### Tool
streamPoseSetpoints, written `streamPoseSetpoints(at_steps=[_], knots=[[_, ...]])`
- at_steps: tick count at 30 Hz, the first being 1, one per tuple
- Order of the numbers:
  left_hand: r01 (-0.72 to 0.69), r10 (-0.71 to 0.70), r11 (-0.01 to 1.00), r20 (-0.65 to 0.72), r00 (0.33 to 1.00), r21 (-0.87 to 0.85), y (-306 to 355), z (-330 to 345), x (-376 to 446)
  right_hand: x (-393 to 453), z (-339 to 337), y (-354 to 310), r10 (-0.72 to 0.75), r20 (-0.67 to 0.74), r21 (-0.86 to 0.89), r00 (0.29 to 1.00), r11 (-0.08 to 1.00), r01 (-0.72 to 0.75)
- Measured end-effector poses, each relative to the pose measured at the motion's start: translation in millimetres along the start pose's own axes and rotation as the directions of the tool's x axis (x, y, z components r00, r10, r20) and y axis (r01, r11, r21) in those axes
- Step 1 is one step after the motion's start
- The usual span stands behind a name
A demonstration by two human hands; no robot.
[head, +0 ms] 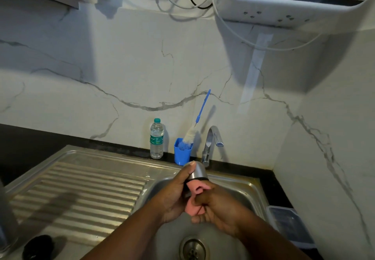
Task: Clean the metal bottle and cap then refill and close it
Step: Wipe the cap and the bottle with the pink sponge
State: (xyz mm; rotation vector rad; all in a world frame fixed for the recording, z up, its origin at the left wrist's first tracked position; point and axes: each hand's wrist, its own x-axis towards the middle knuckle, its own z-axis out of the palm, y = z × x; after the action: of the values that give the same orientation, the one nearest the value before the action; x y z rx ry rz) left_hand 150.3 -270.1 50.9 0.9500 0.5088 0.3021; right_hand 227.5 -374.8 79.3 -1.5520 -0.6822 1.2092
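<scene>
Over sink [239,186]: left hand [174,196] grips upright cap [197,171] (dome up); right hand [217,207] pinches pink sponge [192,209].

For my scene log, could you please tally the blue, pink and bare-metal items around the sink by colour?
Blue: 2, the cup and the bottle brush standing in it.
Pink: 1, the sponge gripped by the right hand.
Bare metal: 3, the cap held by the left hand, the tap, the sink.
Total: 6

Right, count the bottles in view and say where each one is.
2. A clear plastic water bottle stands on the counter against the wall, left of the blue cup. The metal bottle is held over the sink by the left hand. Others may sit out of view.
</scene>
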Motion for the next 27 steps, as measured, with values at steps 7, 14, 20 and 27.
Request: streamPoseSetpoints(at_steps=[7,14,20,27], knots=[[-0.044,0.091,0.973,-0.205,0.975,0.226,22,19,-4,-1,-17,14,-0.471,0.064,-0.974,0.880,0.164,0.158],[-0.023,0.005,0.998,-0.275,0.961,-0.062,17,41,3,13,-9,39,-0.593,-0.069,-0.917,0.802,0.354,0.183],[-0.077,0.060,0.984,-0.111,0.992,-0.158,9,23,6,4,-6,24,-0.270,-0.139,-0.356,0.953,0.912,0.206],[-0.158,0.176,0.971,-0.090,0.980,0.178,10,17,7,6,-12,15,-0.270,-0.116,-0.303,0.956,0.926,0.225]])
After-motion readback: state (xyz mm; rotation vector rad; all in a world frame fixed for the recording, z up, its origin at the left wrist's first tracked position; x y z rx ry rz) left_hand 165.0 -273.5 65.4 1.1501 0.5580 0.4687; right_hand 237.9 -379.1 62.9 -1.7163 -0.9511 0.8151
